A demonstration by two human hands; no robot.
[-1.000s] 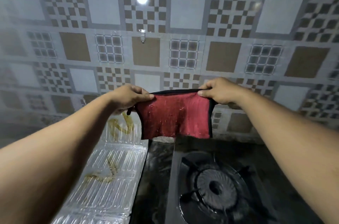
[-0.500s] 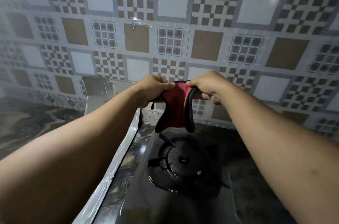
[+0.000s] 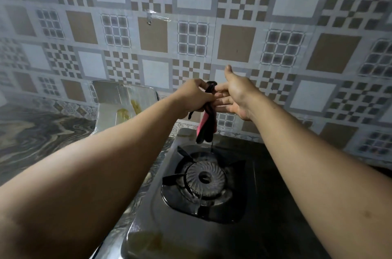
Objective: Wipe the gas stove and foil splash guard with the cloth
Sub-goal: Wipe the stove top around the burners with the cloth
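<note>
Cloth (image 3: pixel 206 123), red with a dark edge, is held up in the air over the back of the gas stove (image 3: pixel 212 205). It is bunched up and hangs down in a long fold. Nothing is being wiped yet. Yellow-brown smears can be seen on the foil splash guard (image 3: pixel 118 106), which stands to the left of the stove against the tiled wall (image 3: pixel 233 42). A brownish mark may also lie on the near edge of the stove, but that part is too dark to be sure. So the wiping looks like it is not started, and both the stove and the guard are judged to be left to do.

Both arms are stretched out forward over the stove. The left hand (image 3: pixel 194 97) is closed tight around the top of the cloth, so the cloth is pinched there. The right hand (image 3: pixel 235 95) is spread wide, palm turned toward the cloth, with the thumb pointing up. Its fingertips (image 3: pixel 218 90) are just beside the cloth or touching it, but nothing is gripped by them.
</note>
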